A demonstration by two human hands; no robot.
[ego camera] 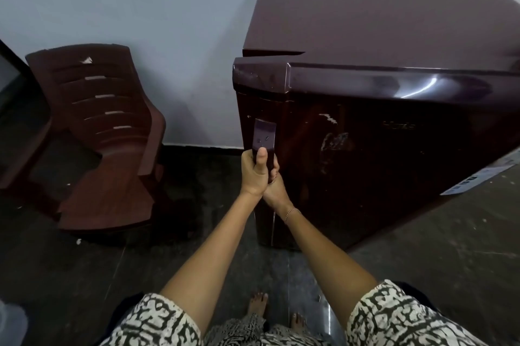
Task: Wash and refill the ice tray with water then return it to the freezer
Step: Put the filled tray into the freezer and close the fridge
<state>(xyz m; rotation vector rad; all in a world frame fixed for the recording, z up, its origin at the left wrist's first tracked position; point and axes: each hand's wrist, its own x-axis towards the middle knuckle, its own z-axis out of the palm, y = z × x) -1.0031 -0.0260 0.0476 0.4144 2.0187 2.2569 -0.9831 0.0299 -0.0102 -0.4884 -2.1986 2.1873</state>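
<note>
Head cam: L hand (254, 172) + R hand (275, 190) both grip handle (264, 136) of fridge (365, 148), door closed.

Fridge door logo (399, 125) too blurred to read.

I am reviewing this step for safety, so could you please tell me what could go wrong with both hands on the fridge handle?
First, the left hand and the right hand both grip the handle; if the fridge door frees suddenly, the person may lurch backward. Second, the bare feet stand close in front of the door, so its lower edge might strike the toes.
</note>
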